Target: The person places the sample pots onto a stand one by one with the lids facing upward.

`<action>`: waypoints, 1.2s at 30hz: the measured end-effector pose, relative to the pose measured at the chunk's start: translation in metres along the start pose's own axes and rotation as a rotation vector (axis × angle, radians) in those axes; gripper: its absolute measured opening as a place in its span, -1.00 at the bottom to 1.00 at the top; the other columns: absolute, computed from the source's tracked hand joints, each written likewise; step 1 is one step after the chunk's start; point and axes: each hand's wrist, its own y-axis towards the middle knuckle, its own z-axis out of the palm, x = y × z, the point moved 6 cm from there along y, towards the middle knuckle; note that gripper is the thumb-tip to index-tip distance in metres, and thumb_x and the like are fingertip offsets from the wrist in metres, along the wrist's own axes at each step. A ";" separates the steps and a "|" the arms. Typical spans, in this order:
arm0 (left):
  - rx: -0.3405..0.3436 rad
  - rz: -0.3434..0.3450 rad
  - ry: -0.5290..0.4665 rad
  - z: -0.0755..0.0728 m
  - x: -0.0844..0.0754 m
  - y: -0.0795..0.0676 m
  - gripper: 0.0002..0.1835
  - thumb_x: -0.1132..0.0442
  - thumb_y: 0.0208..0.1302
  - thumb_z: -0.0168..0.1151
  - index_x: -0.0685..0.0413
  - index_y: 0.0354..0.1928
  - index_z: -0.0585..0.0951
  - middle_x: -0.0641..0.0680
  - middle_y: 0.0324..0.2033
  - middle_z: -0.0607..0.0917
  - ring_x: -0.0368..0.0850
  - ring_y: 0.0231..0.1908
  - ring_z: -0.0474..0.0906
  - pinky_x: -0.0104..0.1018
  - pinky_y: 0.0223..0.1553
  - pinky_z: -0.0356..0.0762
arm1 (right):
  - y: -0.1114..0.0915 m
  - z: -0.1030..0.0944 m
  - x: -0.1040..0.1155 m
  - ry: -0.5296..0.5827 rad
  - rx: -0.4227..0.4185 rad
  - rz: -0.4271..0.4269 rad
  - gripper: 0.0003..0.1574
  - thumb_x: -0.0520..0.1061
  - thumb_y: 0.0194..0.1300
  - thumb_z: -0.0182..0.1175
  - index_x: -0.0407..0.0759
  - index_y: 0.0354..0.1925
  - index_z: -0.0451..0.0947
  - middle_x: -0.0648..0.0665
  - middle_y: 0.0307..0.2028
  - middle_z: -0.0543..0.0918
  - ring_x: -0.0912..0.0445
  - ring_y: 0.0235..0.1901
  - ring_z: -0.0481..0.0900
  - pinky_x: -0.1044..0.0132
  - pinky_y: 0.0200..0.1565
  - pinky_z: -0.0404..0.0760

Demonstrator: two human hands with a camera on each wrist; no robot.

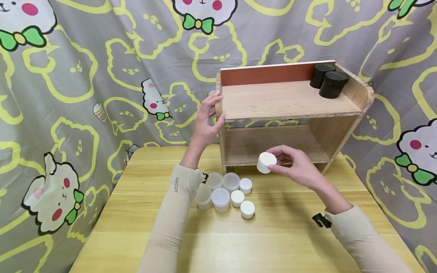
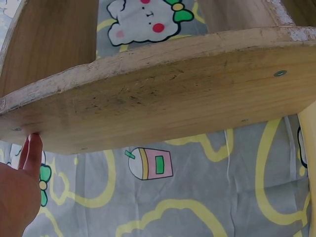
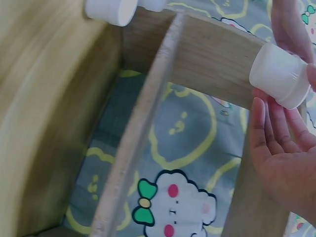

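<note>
My right hand [image 1: 295,165] pinches a small white lidded jar [image 1: 266,163] between thumb and fingers, held up in front of the shelf's lower compartment. In the right wrist view the white jar [image 3: 279,74] is tilted, with its lid edge toward the palm. At the upper left side of the wooden shelf [image 1: 290,100], my left hand [image 1: 206,117] rests on the side panel, thumb at the front and fingers reaching behind. The left wrist view shows the fingertips against the panel's outer face [image 2: 173,103].
Two black jars [image 1: 331,84] stand at the right end of the shelf's top. On the wooden table [image 1: 143,182], several frosted tubs [image 1: 220,199] and three small white jars [image 1: 247,209] are grouped by my left forearm. A patterned curtain [image 1: 129,76] hangs behind the shelf.
</note>
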 end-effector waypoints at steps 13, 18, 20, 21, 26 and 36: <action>-0.001 -0.004 0.002 -0.002 -0.002 0.000 -0.44 0.33 0.34 0.27 -0.02 0.38 0.48 0.00 0.50 0.37 0.02 0.29 0.47 0.13 0.23 0.58 | 0.008 -0.023 0.035 0.044 -0.099 -0.047 -0.50 -0.23 0.26 0.46 -0.20 0.16 0.63 -0.13 -0.08 0.71 0.18 -0.19 0.67 0.49 -0.09 0.64; -0.005 -0.010 -0.007 0.001 -0.005 0.001 -0.43 0.40 0.32 0.26 0.07 0.38 0.47 0.10 0.49 0.37 0.11 0.27 0.48 0.20 0.23 0.56 | 0.010 -0.037 0.049 0.037 -0.143 -0.062 -0.50 -0.23 0.25 0.47 -0.14 0.16 0.64 -0.02 -0.10 0.71 0.18 -0.20 0.67 0.50 -0.10 0.64; -0.005 -0.016 -0.008 0.001 -0.010 0.001 -0.44 0.43 0.33 0.24 0.13 0.37 0.46 0.15 0.49 0.36 0.16 0.27 0.47 0.22 0.24 0.54 | 0.011 -0.042 0.055 0.015 -0.157 -0.075 -0.49 -0.23 0.24 0.48 -0.11 0.16 0.65 0.02 -0.10 0.72 0.19 -0.20 0.67 0.51 -0.11 0.63; -0.003 -0.020 -0.009 0.001 -0.014 0.000 -0.45 0.44 0.33 0.23 0.14 0.36 0.46 0.17 0.49 0.36 0.17 0.27 0.47 0.23 0.24 0.54 | 0.011 -0.044 0.057 0.001 -0.165 -0.082 -0.48 -0.23 0.23 0.49 -0.10 0.16 0.65 0.04 -0.10 0.72 0.20 -0.20 0.67 0.52 -0.11 0.62; -0.006 -0.028 -0.014 -0.003 -0.033 0.001 -0.48 0.45 0.33 0.19 0.21 0.34 0.46 0.21 0.47 0.37 0.20 0.27 0.46 0.25 0.25 0.53 | 0.012 -0.052 0.068 -0.045 -0.184 -0.117 -0.46 -0.24 0.20 0.51 -0.08 0.15 0.66 0.05 -0.11 0.72 0.22 -0.21 0.67 0.55 -0.12 0.61; 0.017 -0.046 -0.043 -0.005 -0.039 0.002 -0.48 0.47 0.33 0.19 0.25 0.34 0.46 0.24 0.48 0.35 0.23 0.27 0.46 0.26 0.23 0.53 | 0.023 -0.075 0.076 -0.008 -0.234 -0.122 -0.46 -0.30 0.22 0.46 -0.22 0.18 0.64 0.17 -0.10 0.73 0.24 -0.21 0.69 0.56 -0.12 0.62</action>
